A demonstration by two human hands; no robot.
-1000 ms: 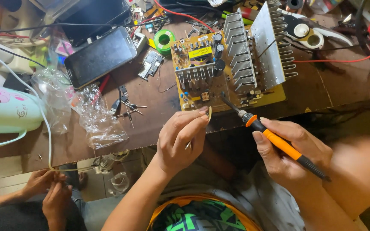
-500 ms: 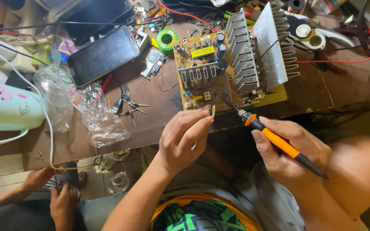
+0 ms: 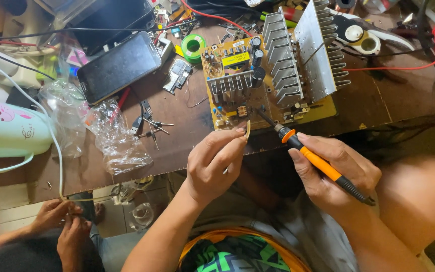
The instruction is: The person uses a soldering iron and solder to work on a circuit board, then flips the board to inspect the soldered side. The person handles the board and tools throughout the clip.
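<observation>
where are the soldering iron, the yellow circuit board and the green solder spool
soldering iron (image 3: 318, 162), head view, on its orange handle
yellow circuit board (image 3: 227, 103), head view, on bare board near its lower left
green solder spool (image 3: 194, 46), head view, on the green ring

— What's the right hand (image 3: 336, 174) gripping?
— An orange soldering iron (image 3: 318, 163), tip touching the yellow circuit board (image 3: 237, 100) at frame centre.
— And the left hand (image 3: 212, 163)?
— Its fingers (image 3: 237, 138) pinch solder wire (image 3: 248, 129) beside that tip, above the bench (image 3: 187, 136).
</observation>
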